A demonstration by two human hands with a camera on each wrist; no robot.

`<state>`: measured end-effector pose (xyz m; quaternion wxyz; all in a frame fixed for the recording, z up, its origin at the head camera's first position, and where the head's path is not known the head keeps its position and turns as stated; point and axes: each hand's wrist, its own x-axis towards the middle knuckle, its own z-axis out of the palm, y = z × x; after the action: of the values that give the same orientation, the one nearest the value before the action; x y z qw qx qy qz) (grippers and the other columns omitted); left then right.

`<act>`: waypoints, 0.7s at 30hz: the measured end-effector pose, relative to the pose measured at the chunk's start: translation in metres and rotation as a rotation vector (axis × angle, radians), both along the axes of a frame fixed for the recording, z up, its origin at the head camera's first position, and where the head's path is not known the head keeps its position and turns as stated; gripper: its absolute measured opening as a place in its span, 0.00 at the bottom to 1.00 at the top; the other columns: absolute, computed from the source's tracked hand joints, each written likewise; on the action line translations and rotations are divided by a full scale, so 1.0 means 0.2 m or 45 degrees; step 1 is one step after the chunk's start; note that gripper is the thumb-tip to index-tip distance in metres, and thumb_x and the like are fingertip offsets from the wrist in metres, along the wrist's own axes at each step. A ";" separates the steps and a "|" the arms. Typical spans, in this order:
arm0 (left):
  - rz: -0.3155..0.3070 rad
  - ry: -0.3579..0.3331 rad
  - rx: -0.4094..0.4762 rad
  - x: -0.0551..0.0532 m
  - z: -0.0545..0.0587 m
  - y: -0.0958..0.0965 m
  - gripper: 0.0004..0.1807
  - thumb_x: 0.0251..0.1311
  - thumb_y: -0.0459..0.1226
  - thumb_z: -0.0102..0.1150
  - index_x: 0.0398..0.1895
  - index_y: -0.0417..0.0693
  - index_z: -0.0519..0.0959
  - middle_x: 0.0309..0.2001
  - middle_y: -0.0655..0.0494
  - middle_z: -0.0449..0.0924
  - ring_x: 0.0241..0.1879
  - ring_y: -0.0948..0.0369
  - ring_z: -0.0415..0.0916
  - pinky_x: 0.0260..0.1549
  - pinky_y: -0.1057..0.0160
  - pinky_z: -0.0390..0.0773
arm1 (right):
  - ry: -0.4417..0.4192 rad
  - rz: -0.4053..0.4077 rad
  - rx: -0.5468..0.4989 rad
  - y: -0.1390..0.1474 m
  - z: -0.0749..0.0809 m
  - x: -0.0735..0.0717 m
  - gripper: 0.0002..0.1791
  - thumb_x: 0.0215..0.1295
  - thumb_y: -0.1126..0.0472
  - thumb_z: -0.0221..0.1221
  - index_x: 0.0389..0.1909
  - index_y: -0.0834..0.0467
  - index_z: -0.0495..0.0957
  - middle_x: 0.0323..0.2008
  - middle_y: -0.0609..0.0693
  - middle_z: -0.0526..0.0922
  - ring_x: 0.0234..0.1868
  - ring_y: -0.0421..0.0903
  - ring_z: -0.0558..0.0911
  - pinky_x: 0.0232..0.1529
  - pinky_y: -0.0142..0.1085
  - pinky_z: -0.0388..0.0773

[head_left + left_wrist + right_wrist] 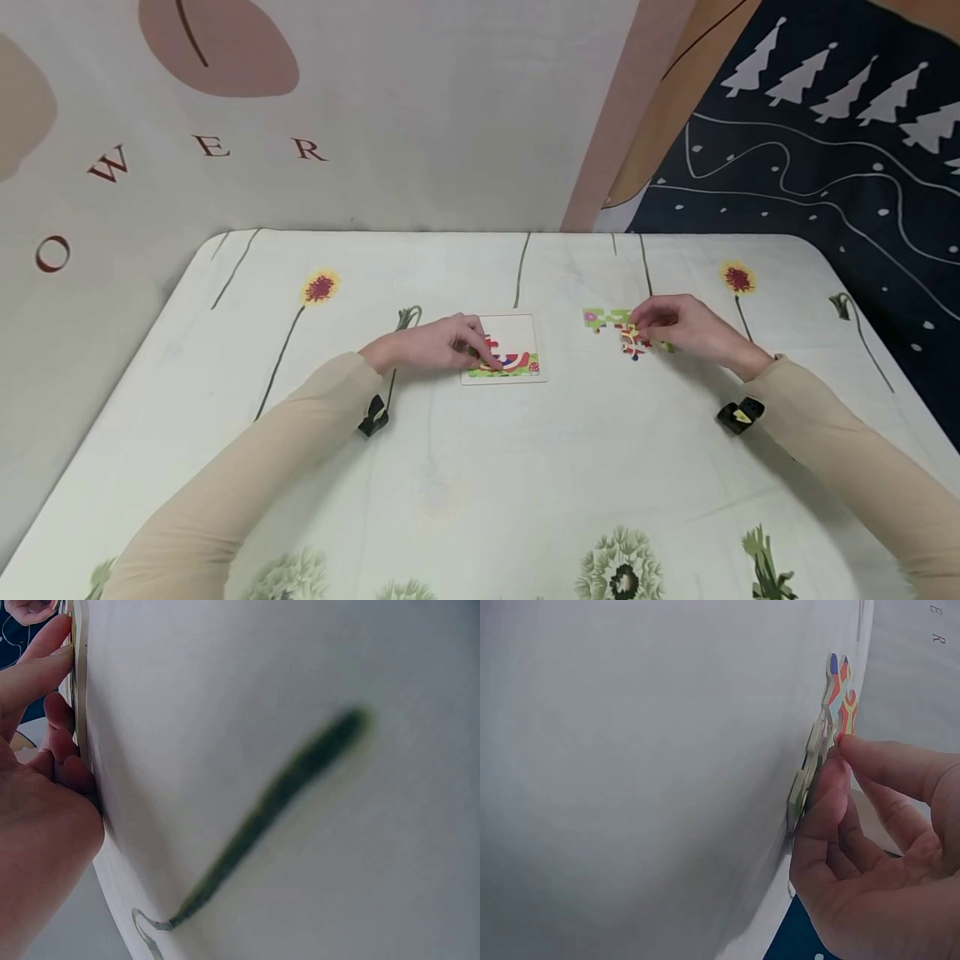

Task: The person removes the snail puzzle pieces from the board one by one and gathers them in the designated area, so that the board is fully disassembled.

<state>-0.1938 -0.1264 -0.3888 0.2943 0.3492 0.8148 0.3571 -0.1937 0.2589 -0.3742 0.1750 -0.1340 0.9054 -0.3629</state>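
On the table, which is covered with a pale flowered cloth, the puzzle board lies flat near the middle, with a few coloured pieces already set along its near edge. The left hand rests on the left part of this board, fingers bent and fingertips pressing down on the pieces there; in the left wrist view the fingers lie against the thin edge of the board. To the right, a little apart from the board, lies a small group of loose puzzle pieces. The right hand pinches one puzzle piece of this group between thumb and forefinger, lifting one of its edges off the cloth. Such pieces look thin, stiff and very light, probably cardboard or thin wood, though the blurred wrist view does not let me be sure. They lie flush on the cloth, so I judge it is best to take them at the rim with the fingertips. The board is also light and could slide, so a pressing hand helps. Around both things the cloth is open on all sides, and the table edges are well apart from them.
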 end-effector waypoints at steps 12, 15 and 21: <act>0.001 -0.003 0.007 0.00 0.01 0.00 0.14 0.64 0.27 0.57 0.48 0.47 0.87 0.43 0.51 0.73 0.47 0.57 0.63 0.47 0.61 0.64 | 0.063 0.034 0.045 0.00 -0.01 0.00 0.11 0.65 0.70 0.60 0.47 0.64 0.81 0.39 0.58 0.85 0.34 0.39 0.75 0.34 0.28 0.71; -0.009 -0.002 0.020 0.00 0.01 0.00 0.15 0.63 0.27 0.56 0.47 0.45 0.87 0.40 0.51 0.72 0.44 0.57 0.62 0.45 0.62 0.65 | 0.061 0.031 0.038 -0.01 -0.01 0.01 0.11 0.65 0.70 0.60 0.47 0.65 0.81 0.39 0.58 0.84 0.33 0.39 0.74 0.34 0.29 0.71; -0.015 -0.002 0.027 0.00 0.01 0.00 0.14 0.64 0.26 0.56 0.47 0.44 0.87 0.41 0.51 0.73 0.45 0.57 0.62 0.46 0.62 0.64 | 0.061 0.023 0.045 -0.01 -0.01 0.01 0.10 0.65 0.69 0.61 0.46 0.64 0.81 0.37 0.57 0.84 0.32 0.40 0.73 0.32 0.29 0.69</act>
<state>-0.1934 -0.1266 -0.3872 0.2932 0.3570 0.8087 0.3643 -0.1921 0.2574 -0.3769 0.1590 -0.1477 0.9143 -0.3420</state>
